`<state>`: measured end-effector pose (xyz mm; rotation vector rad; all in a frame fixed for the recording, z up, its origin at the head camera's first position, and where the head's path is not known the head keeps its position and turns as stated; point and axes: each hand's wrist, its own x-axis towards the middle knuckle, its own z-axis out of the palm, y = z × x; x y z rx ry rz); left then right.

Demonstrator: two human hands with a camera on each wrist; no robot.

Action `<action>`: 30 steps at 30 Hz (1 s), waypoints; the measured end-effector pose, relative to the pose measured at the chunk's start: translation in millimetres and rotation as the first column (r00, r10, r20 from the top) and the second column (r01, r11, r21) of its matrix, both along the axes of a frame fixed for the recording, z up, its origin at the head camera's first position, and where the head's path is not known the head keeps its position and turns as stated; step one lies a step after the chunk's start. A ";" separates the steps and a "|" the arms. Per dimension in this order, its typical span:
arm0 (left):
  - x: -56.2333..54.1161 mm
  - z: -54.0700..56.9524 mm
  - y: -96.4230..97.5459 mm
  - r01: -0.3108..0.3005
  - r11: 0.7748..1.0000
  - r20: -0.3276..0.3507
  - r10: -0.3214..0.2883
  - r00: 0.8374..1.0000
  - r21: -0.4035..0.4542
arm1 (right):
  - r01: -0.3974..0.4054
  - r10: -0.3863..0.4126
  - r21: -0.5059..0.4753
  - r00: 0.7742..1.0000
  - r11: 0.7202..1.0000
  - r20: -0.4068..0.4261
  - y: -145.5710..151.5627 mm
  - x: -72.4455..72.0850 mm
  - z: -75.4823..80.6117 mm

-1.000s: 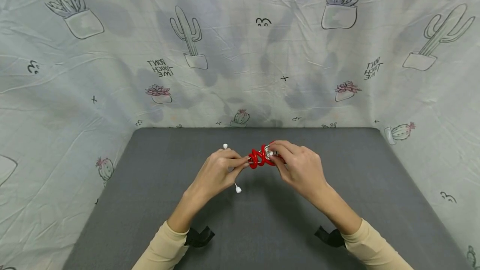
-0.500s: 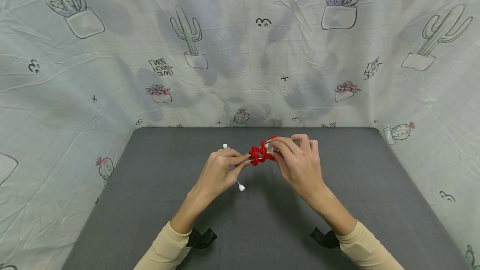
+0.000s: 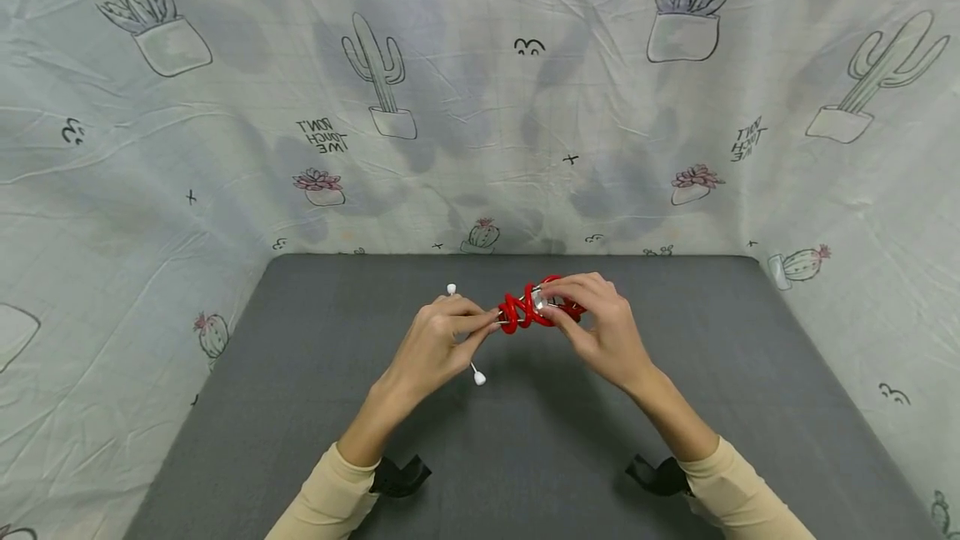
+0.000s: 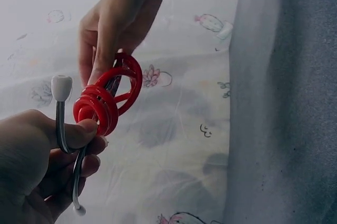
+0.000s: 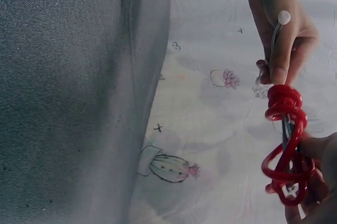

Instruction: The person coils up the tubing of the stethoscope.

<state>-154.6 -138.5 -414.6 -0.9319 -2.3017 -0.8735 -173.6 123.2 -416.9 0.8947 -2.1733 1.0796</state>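
A stethoscope with red tubing is held up above the table between both hands. Its tubing is wound in several loops around the metal ear tubes. My left hand pinches the ear tubes close to the coils, and a white ear tip pokes out on either side of it. At the other end, my right hand pinches the stethoscope near a shiny part, with red loops beside its fingers. In the left wrist view, thumb and fingers close on the metal just under the red coils. The chest piece is largely hidden.
A dark grey table lies beneath the hands. Behind it and at both sides hangs a pale cloth printed with cacti. Black straps hang from both wrists.
My right hand's fingers have shifted on the stethoscope, lifting and then bending in again; more red loop now shows beside them. The left hand keeps its pinch with only slight movement.
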 end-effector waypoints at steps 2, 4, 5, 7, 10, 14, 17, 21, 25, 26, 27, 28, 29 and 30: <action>-0.5 -0.3 0.3 0.009 1.000 -0.016 -0.009 1.000 -0.004 | -0.021 0.022 -0.024 0.999 0.999 0.044 2.1 -1.4 -0.9; -0.9 -0.7 0.8 0.017 1.000 -0.026 -0.017 1.000 -0.007 | -0.035 0.037 -0.033 0.996 0.999 0.077 4.2 -2.8 -2.0; -1.0 -1.1 1.0 0.021 1.000 -0.030 -0.021 0.999 -0.008 | -0.043 0.047 -0.037 0.995 0.998 0.089 4.9 -3.6 -2.5; -1.3 -1.6 1.2 0.028 1.000 -0.035 -0.028 0.999 -0.012 | -0.064 0.069 -0.048 0.992 0.997 0.107 6.1 -5.1 -3.4; -1.8 -1.7 1.2 0.033 0.999 -0.042 -0.034 0.999 -0.014 | -0.093 0.101 -0.069 0.986 0.993 0.136 6.7 -7.6 -3.4; -3.2 -1.6 0.3 0.042 0.999 -0.062 -0.043 0.997 -0.015 | -0.109 0.125 -0.091 0.973 0.990 0.192 6.6 -11.1 -2.4; -4.9 -3.0 -0.3 0.046 0.999 -0.075 -0.047 0.996 -0.019 | -0.111 0.133 -0.104 0.961 0.988 0.242 6.4 -13.0 -2.5; -7.1 -6.2 -0.5 0.032 0.999 -0.064 -0.035 0.997 -0.044 | -0.108 0.136 -0.109 0.946 0.988 0.295 6.4 -14.7 -6.8; -7.4 -11.8 -0.9 0.013 0.998 -0.007 -0.014 1.000 -0.068 | -0.103 0.127 -0.093 0.943 0.990 0.307 6.4 -14.7 -16.1; -7.6 -13.7 -0.9 0.011 0.997 0.015 -0.010 1.000 -0.072 | -0.102 0.124 -0.086 0.945 0.991 0.301 6.4 -14.9 -18.5; -7.8 -15.8 -1.0 0.006 0.997 0.035 -0.004 0.999 -0.074 | -0.102 0.120 -0.077 0.948 0.992 0.293 6.5 -15.0 -20.9; -7.9 -17.8 -1.1 0.002 0.997 0.054 0.002 0.999 -0.076 | -0.104 0.119 -0.069 0.951 0.992 0.284 6.6 -15.3 -23.5; -8.0 -19.9 -1.1 -0.002 0.997 0.076 0.008 0.997 -0.077 | -0.102 0.115 -0.059 0.955 0.993 0.274 6.3 -15.4 -25.9; -8.1 -22.4 -1.2 -0.006 0.997 0.098 0.014 0.995 -0.080 | -0.101 0.111 -0.051 0.957 0.994 0.267 6.2 -15.4 -28.3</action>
